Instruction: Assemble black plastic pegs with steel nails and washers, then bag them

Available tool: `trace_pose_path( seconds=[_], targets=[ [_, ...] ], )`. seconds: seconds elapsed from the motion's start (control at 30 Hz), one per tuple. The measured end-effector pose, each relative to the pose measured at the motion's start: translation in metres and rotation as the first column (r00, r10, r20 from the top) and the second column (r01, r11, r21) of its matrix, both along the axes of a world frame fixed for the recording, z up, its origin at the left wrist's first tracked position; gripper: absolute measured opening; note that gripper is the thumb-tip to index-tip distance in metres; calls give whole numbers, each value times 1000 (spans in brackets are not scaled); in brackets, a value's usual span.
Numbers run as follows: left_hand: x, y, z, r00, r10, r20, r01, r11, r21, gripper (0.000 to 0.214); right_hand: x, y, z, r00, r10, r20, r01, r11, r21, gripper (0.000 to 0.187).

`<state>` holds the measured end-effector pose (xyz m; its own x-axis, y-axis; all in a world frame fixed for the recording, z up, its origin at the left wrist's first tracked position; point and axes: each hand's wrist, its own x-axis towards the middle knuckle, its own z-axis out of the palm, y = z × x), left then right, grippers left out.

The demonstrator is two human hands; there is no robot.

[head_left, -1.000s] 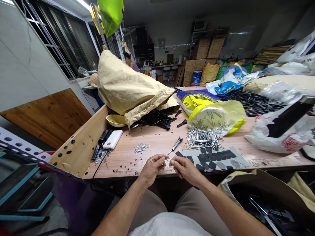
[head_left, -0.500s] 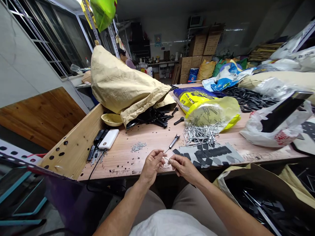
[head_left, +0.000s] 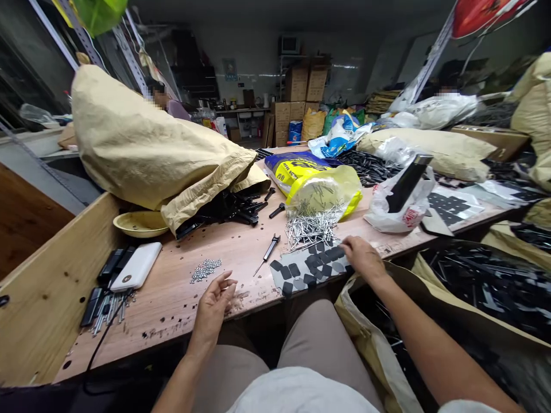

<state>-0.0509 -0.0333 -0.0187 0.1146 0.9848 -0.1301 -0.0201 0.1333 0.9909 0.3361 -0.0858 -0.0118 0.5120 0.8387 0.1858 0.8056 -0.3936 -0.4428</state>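
My left hand (head_left: 216,298) hovers at the table's front edge, fingers loosely curled and apart, with nothing visible in them. My right hand (head_left: 364,259) reaches to the right end of a grey sheet (head_left: 279,279) that carries black pads (head_left: 310,280). Its fingers are drawn together at the sheet's edge; whatever they hold is hidden. Between the hands lies a black piece with a thin metal shaft (head_left: 269,252). Behind the sheet, a heap of metal pins (head_left: 312,226) spills from a yellow and blue bag (head_left: 301,169). Small metal parts (head_left: 205,269) form a pile beyond my left hand.
A large paper sack (head_left: 150,137) spills black parts (head_left: 232,209) at the back left. A yellow bowl (head_left: 140,225) and white power bank (head_left: 136,265) lie near the wooden side board (head_left: 55,287). Open sacks of black parts (head_left: 486,281) stand at right. Other people are farther back.
My hands, close together earlier around a thin metal piece, are now apart. The right has moved out to the grey sheet's far end, and the view has turned right.
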Motion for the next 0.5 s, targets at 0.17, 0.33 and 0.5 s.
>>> trace_pose_path(
  seconds=[0.17, 0.33, 0.5],
  targets=[
    [5, 4, -5, 999, 43, 7, -43, 999, 28, 54, -25, -18, -7, 999, 40, -17, -40, 999, -17, 11],
    [8, 1, -1, 997, 69, 38, -71, 996, 51, 53, -128, -17, -17, 754, 511, -412, -506, 852, 132, 17],
    [-17, 4, -4, 992, 124, -17, -120, 984, 132, 47, -147, -16, -6, 552, 518, -653, -487, 836, 252, 30]
  ],
)
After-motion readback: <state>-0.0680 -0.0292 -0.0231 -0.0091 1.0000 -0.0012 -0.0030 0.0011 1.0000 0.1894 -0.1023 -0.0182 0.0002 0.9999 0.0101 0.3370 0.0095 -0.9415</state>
